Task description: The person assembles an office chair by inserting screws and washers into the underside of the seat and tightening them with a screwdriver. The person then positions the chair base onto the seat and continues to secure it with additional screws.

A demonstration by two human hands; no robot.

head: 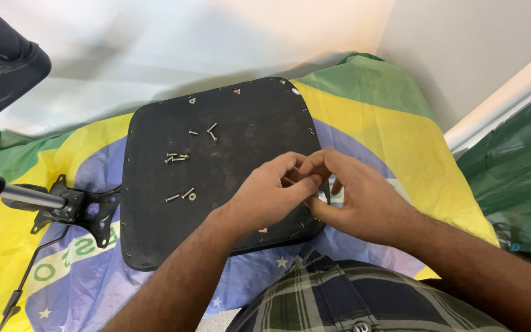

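Note:
An upturned black seat pad (pixel 228 123) lies on a green, yellow and blue cloth (pixel 388 135). Several loose screws (pixel 178 158) and a washer (pixel 192 197) are scattered on its underside. My left hand (pixel 271 193) and my right hand (pixel 354 197) meet over the pad's near right corner. Their fingertips pinch a small metal screw (pixel 291 181) between them, and a bit of metal (pixel 322 197) shows under the right thumb. Most of the held piece is hidden by my fingers.
A black metal chair mechanism with a lever (pixel 62 206) lies on the cloth at the left. A black padded chair part (pixel 1 61) sits at the top left. White wall behind; green plastic sheet (pixel 517 178) at the right.

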